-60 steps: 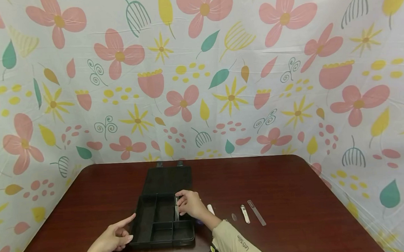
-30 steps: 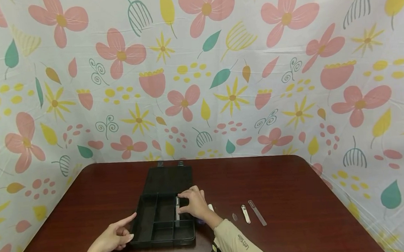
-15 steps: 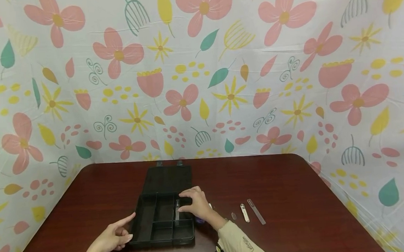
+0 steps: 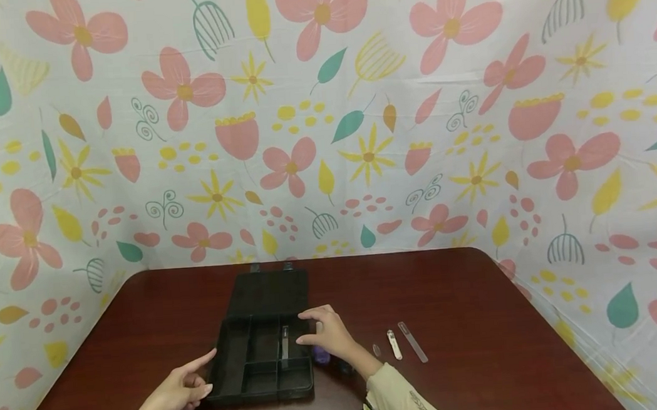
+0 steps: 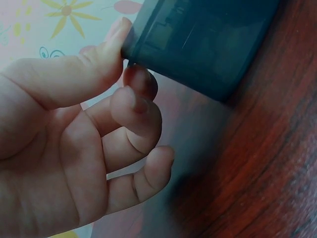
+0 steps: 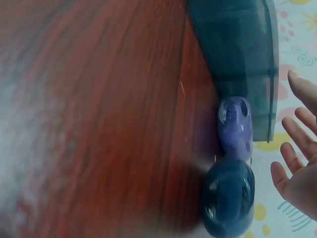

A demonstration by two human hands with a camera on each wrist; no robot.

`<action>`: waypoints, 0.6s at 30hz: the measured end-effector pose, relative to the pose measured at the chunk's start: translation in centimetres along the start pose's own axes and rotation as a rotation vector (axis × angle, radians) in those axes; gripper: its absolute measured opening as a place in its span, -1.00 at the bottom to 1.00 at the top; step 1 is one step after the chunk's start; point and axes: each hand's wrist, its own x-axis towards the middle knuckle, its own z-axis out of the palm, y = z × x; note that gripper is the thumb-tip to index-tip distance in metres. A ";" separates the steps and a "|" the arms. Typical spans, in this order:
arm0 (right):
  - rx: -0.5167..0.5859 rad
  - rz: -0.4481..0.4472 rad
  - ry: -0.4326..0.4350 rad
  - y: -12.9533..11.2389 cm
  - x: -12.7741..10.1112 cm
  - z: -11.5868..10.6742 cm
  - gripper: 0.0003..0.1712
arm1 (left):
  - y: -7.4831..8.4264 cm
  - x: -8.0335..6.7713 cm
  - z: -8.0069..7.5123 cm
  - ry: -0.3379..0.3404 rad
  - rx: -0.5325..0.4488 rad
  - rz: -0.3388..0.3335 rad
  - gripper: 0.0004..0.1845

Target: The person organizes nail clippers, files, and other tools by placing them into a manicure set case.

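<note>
A black compartment box [image 4: 242, 364] lies open on the dark red table [image 4: 470, 309], its lid [image 4: 268, 293] flat behind it. A thin silver metal tool [image 4: 284, 343] lies in a long middle compartment. My right hand [image 4: 324, 334] hovers at the box's right edge with its fingers spread, holding nothing; the right wrist view shows its straight fingers [image 6: 297, 148] apart from the box [image 6: 237, 49]. My left hand [image 4: 181, 383] rests at the box's left side. One straight finger [image 5: 84, 74] touches the box corner [image 5: 198, 39], the others loosely curled.
A small purple bottle [image 6: 237, 124] and a dark blue one [image 6: 228, 198] stand against the box's right side. Further right lie a small clear piece [image 4: 376, 350], a nail clipper [image 4: 393, 344] and a clear nail file [image 4: 413, 341]. Flowered cloth walls surround the table.
My right hand had been pinching the silver tool over the box; it has let go, opened and drawn slightly right. The tool lies in the compartment. The left hand stayed put.
</note>
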 end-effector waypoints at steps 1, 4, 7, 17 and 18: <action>0.006 0.000 0.000 0.0 -0.1 -0.1 -0.49 | 0.0 0.0 0.0 0.000 0.001 -0.003 -0.23; 0.015 -0.001 0.004 0.2 -0.5 -0.5 -0.49 | -0.1 -0.1 0.0 0.008 0.009 -0.021 -0.21; 0.032 0.008 0.024 0.4 -1.0 -0.9 -0.50 | -0.3 -0.2 0.0 0.012 0.015 -0.037 -0.21; 0.026 0.057 0.086 1.0 -1.9 -2.6 -0.53 | -0.3 0.0 -0.1 -0.002 0.004 -0.024 -0.19; 0.029 0.062 0.088 1.0 -1.9 -2.8 -0.53 | -0.2 0.0 -0.1 0.000 0.002 -0.027 -0.19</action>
